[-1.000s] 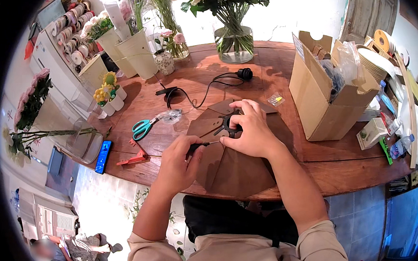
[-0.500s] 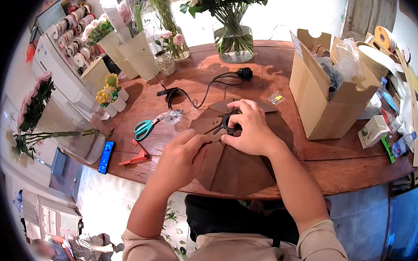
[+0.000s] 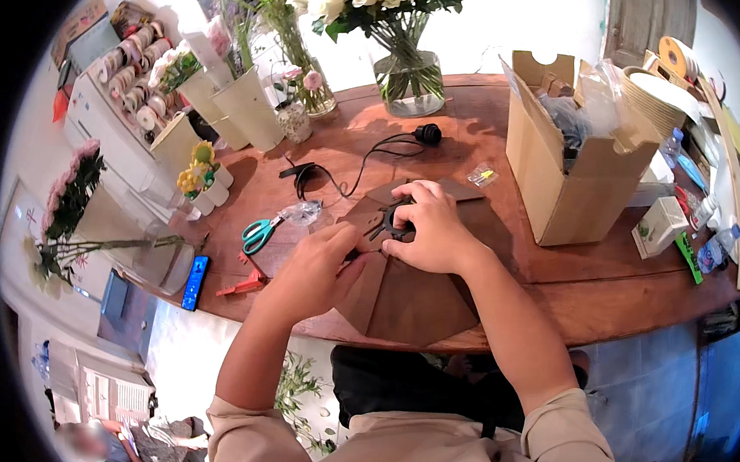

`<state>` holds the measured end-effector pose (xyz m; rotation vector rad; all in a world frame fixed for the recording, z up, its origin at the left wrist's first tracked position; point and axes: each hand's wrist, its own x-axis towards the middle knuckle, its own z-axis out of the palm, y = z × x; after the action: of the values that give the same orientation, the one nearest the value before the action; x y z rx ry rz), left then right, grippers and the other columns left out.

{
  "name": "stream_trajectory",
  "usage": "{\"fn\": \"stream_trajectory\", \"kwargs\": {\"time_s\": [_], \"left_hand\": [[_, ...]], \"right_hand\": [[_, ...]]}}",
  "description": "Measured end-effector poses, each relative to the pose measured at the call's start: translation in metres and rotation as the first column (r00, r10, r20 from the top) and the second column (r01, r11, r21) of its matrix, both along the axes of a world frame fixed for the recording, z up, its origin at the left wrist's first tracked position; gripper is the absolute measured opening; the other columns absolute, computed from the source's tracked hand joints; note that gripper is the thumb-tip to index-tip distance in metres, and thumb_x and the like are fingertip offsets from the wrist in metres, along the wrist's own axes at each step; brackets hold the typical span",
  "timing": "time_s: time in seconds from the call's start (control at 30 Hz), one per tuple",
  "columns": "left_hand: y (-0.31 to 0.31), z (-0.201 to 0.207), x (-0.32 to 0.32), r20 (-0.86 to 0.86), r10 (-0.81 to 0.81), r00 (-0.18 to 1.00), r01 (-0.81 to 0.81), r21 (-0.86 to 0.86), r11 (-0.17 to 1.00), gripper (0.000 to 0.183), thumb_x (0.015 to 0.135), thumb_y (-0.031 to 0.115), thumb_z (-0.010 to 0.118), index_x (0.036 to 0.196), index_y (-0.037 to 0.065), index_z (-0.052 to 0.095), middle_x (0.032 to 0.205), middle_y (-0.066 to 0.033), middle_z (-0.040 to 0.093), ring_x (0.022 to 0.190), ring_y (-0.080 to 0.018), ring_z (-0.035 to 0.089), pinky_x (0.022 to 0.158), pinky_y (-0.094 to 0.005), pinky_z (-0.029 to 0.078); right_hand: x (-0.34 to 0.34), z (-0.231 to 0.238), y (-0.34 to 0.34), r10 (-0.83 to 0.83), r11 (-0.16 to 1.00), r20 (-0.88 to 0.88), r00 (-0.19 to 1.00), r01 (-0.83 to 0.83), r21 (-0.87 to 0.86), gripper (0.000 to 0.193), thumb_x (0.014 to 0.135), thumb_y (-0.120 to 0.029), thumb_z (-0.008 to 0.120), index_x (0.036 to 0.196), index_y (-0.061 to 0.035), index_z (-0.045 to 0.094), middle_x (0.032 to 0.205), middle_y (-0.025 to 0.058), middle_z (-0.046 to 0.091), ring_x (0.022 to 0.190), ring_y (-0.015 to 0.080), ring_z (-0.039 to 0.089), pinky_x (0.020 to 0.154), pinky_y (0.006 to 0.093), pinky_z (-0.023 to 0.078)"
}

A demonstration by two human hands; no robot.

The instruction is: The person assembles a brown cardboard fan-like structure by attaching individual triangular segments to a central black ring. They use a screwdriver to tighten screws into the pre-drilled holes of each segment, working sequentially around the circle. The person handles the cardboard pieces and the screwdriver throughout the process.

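A wide brown panelled piece, shaped like a lampshade (image 3: 417, 308), lies on the near part of the wooden table, its flat panels fanning out from a black ring (image 3: 398, 221) at the centre. My right hand (image 3: 434, 231) curls over that ring, thumb on the near side and fingers on the far side, gripping it. Just left of the ring, my left hand (image 3: 317, 264) is closed in a pinch at the inner end of a panel. Whatever sits between its fingertips is too small and hidden to name.
Left of the shade lie teal-handled scissors (image 3: 260, 235), a red tool (image 3: 244, 283), clear plastic wrap (image 3: 301, 213) and a phone (image 3: 194, 282). Behind it run a black cord with a plug (image 3: 428, 134) and a glass vase of white roses (image 3: 410, 84). An open cardboard box (image 3: 567, 193) stands right.
The view has shifted slightly. My left fingertips have changed position a little beside the ring, with the thumb lower. My right hand keeps its grip on the ring.
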<state>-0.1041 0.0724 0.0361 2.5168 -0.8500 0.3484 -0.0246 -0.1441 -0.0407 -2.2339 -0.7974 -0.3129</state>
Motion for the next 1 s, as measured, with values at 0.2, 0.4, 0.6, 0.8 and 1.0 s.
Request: {"fn": "stream_trajectory", "kwargs": {"time_s": [0.2,0.4,0.6,0.8,1.0], "left_hand": [[-0.006,0.001,-0.002,0.122,0.079,0.989,-0.08,0.005,0.997,0.01,0.095,0.007,0.068,0.095,-0.001,0.062,0.087,-0.0184,0.067,0.074,-0.04,0.065,0.066,-0.045,0.051],[-0.004,0.008,-0.001,-0.04,-0.009,0.999,0.011,0.059,0.998,0.007,0.09,0.0,0.067,0.092,0.001,0.06,0.09,-0.0195,0.065,0.086,-0.0395,0.064,0.073,-0.0466,0.049],[-0.001,0.012,-0.002,0.056,-0.087,0.995,0.08,0.123,0.989,0.011,0.092,0.002,0.066,0.1,0.001,0.059,0.091,-0.0197,0.066,0.086,-0.0405,0.065,0.073,-0.0479,0.05],[-0.007,0.017,-0.003,-0.183,0.232,0.955,-0.194,0.203,0.96,0.018,0.1,0.012,0.062,0.11,0.0,0.057,0.099,-0.0239,0.068,0.088,-0.0442,0.068,0.074,-0.0509,0.052],[0.003,0.002,0.002,0.136,-0.081,0.987,0.07,0.079,0.994,0.018,0.1,0.015,0.06,0.11,0.0,0.056,0.085,-0.0213,0.069,0.083,-0.0451,0.068,0.074,-0.051,0.053]], "right_hand": [[0.0,-0.007,0.006,0.035,0.997,-0.006,0.999,-0.034,0.071,0.027,0.081,-0.033,0.081,0.085,-0.0068,0.075,0.139,0.0125,0.057,0.14,0.0339,0.042,0.116,0.0506,0.032],[0.004,-0.008,0.003,0.023,0.998,-0.032,0.999,-0.021,0.064,0.024,0.085,-0.03,0.077,0.086,-0.0065,0.076,0.14,0.011,0.058,0.139,0.0335,0.043,0.116,0.0505,0.032],[-0.004,0.004,0.004,0.018,1.0,0.069,0.997,-0.019,0.016,0.022,0.084,-0.027,0.077,0.096,-0.0075,0.077,0.142,0.0109,0.057,0.14,0.0356,0.042,0.116,0.0519,0.032],[-0.014,0.007,0.01,0.223,0.974,0.257,0.94,-0.228,-0.013,0.029,0.084,-0.022,0.08,0.112,-0.0141,0.08,0.146,0.0084,0.056,0.142,0.0363,0.042,0.116,0.0529,0.033],[-0.01,0.003,0.014,0.253,0.966,0.239,0.938,-0.26,-0.003,0.013,0.087,-0.015,0.078,0.099,-0.0158,0.083,0.135,0.0043,0.065,0.133,0.0302,0.053,0.113,0.0478,0.038]]}}
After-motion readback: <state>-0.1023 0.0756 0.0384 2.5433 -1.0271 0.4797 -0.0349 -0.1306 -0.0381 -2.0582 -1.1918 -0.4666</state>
